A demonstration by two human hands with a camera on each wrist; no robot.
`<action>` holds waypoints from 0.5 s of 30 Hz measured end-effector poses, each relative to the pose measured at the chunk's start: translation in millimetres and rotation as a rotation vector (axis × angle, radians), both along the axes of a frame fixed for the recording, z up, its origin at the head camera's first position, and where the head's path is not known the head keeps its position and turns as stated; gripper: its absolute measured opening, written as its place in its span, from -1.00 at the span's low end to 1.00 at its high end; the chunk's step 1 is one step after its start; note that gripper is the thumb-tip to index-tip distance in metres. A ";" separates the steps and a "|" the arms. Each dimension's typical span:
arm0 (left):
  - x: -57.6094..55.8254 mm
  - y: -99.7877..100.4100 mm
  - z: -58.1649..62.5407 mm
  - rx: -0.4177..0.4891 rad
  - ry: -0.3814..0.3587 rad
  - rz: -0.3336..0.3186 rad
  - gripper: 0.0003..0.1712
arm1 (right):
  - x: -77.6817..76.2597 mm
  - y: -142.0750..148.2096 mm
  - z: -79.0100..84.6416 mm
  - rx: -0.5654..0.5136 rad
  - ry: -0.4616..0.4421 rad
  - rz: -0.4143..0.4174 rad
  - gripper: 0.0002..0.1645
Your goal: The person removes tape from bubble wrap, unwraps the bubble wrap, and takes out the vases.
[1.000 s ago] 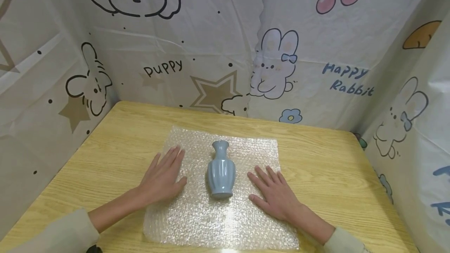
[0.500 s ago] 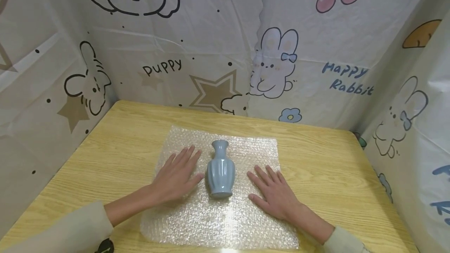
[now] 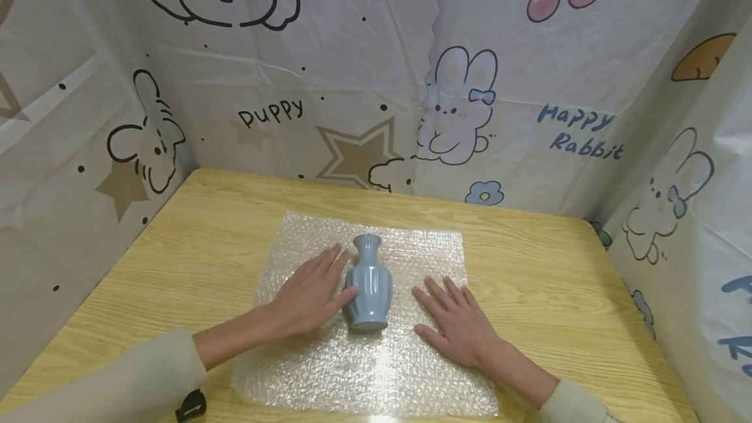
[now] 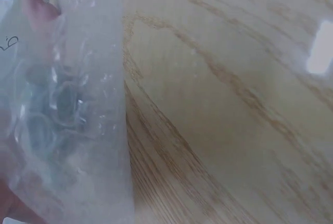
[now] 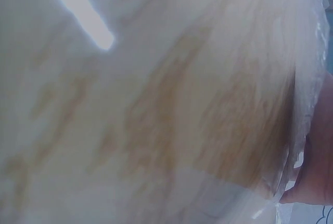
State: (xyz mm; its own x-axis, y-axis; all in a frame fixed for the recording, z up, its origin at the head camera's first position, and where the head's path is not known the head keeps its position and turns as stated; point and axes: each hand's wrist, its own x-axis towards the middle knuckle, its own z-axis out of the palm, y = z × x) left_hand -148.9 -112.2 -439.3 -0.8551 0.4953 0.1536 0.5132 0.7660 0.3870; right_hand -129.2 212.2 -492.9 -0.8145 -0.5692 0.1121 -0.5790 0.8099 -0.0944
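A pale blue vase (image 3: 369, 292) lies on its side on a sheet of bubble wrap (image 3: 352, 377), its neck toward the back of the table. My left hand (image 3: 308, 296) is at the vase's left side, fingers extended over the wrap and thumb overlapping the vase body. To the right of the vase, my right hand (image 3: 461, 325) rests on the sheet with fingers spread. In the left wrist view the bubble wrap (image 4: 93, 146) fills the left part, and a blurred bluish shape shows through it. The right wrist view catches part of the right hand (image 5: 318, 151) behind the wrap's edge.
The wooden table (image 3: 546, 266) extends on both sides of the sheet. Cloth curtains (image 3: 341, 77) with cartoon prints hang behind it and at both sides. A small black object (image 3: 191, 405) shows by the left sleeve at the front edge.
My left hand has slid right across the bubble wrap, from its left side up to the vase. The right hand and the vase have stayed in place.
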 end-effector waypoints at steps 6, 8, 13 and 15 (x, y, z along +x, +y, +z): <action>-0.2 6.1 2.7 0.065 -0.120 -0.005 -0.06 | -0.5 -0.2 -0.4 0.002 0.002 0.001 -0.20; -0.1 7.5 3.1 0.101 -0.169 0.006 -0.02 | -0.7 -0.4 -1.1 -0.002 0.007 0.003 -0.20; -1.8 12.3 2.8 0.215 -0.294 0.038 0.05 | -0.3 -0.4 -1.5 -0.012 0.014 0.004 -0.21; -3.1 15.3 2.8 0.263 -0.336 0.057 0.08 | -0.2 -0.2 -1.0 -0.006 0.008 -0.001 -0.20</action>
